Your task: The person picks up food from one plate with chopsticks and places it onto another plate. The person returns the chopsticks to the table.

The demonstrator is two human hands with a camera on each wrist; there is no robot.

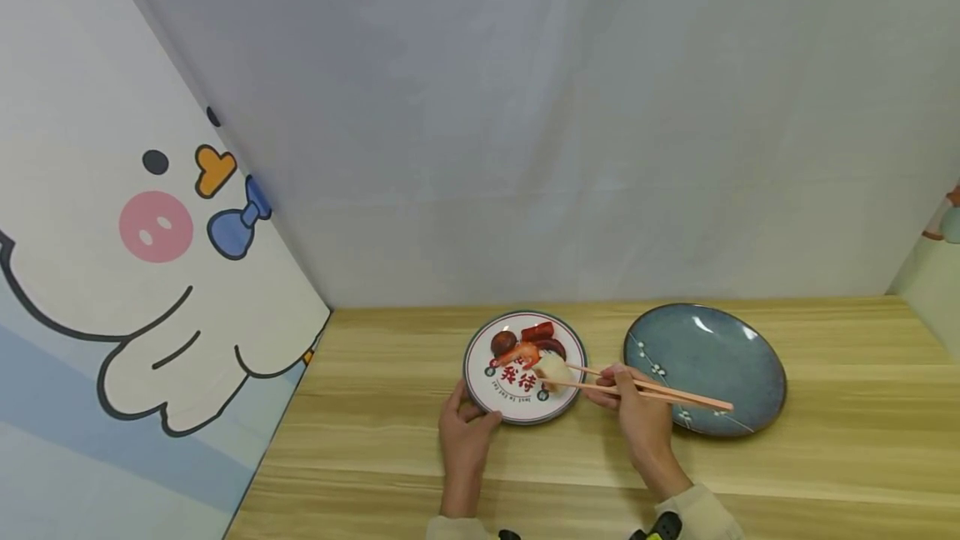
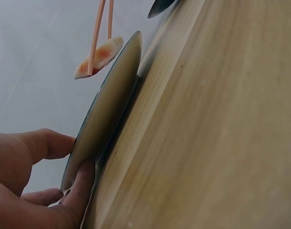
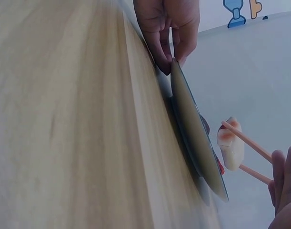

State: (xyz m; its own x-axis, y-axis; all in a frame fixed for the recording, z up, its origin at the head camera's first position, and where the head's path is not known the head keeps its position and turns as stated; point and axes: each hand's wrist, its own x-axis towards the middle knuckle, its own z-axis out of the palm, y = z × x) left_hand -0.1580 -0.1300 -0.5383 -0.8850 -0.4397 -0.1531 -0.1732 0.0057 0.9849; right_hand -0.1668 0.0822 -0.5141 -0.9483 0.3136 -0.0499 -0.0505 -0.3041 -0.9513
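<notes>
Gripping chopsticks [image 1: 703, 402] in the curled right hand [image 1: 643, 423], nipping pale food [image 1: 554, 368]; pinching with the left hand [image 1: 465, 438] a plate [image 1: 517, 412] marked "我待" in red.

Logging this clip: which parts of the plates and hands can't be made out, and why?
Head: some red lettering on the white plate, covered by the shrimp.
Head: lower-left rim of the blue plate, behind the right hand.
Left wrist: most of the blue plate, cut off by the top edge.
Right wrist: part of the right hand, cut off by the right edge.
</notes>
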